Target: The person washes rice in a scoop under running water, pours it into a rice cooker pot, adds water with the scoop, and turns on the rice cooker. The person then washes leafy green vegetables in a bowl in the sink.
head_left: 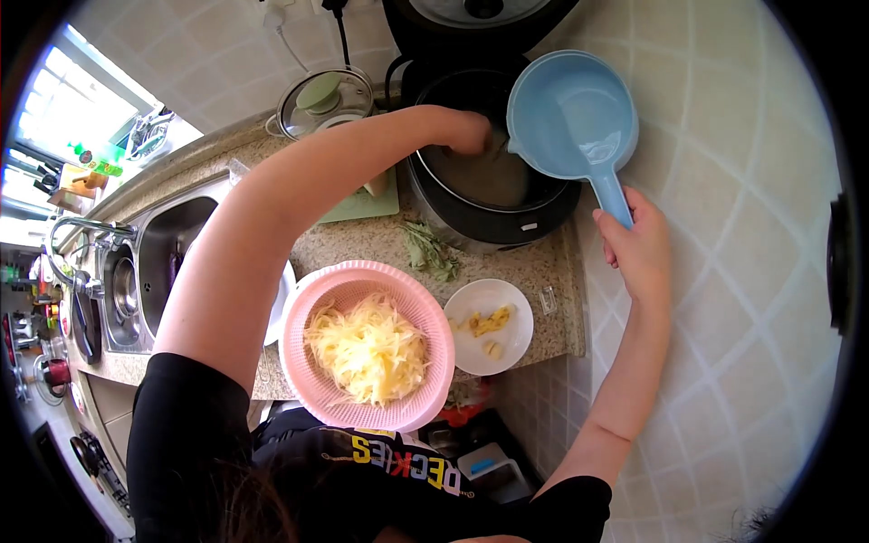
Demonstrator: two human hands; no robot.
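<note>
My left hand (466,133) reaches down into the inner pot of the black and silver rice cooker (444,206); its fingers are hidden inside. Cloudy liquid (493,179) shows in the pot below the hand. My right hand (638,242) grips the handle of a light blue water dipper (575,113), whose bowl is tilted over the cooker's right rim. A little water seems to lie in the dipper. Behind the cooker its dark lid (421,20) stands raised.
Close to my body is a pink colander (297,348) heaped with pale shreds (367,348). Beside it sits a white plate (475,357) with yellow pieces (489,321). Wilted leaves (430,252), a green board (367,208), a glass-lidded pot (294,109) and a sink (186,226) are further left. A tiled wall (733,271) bounds the right.
</note>
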